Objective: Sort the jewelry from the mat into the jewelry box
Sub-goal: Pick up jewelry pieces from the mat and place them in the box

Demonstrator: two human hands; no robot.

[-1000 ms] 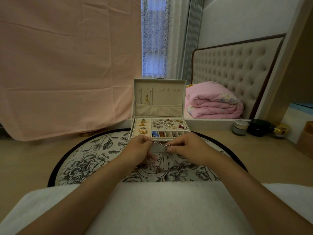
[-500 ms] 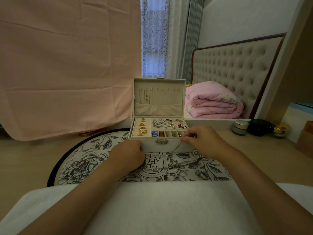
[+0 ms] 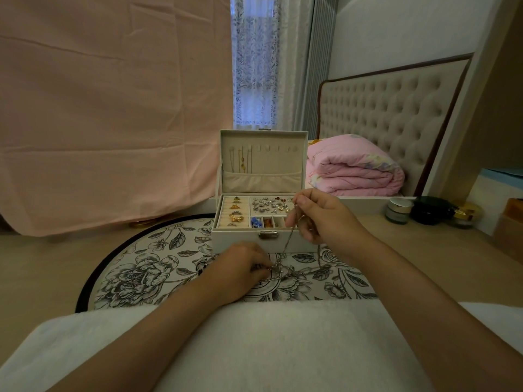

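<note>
Two hands shared one silver chain. The right hand pinched its upper end above the front right corner of the open jewelry box, likely to draw it straight. The left hand pinched the tangled lower end against the mat, near its middle. Half a second earlier the right hand had sat lower, at the box's front edge.

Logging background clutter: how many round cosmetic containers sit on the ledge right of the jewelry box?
3, in a row: silver-lidded jar leftmost, black container in the middle, gold-lidded jar rightmost. More may be hidden off-frame.
</note>
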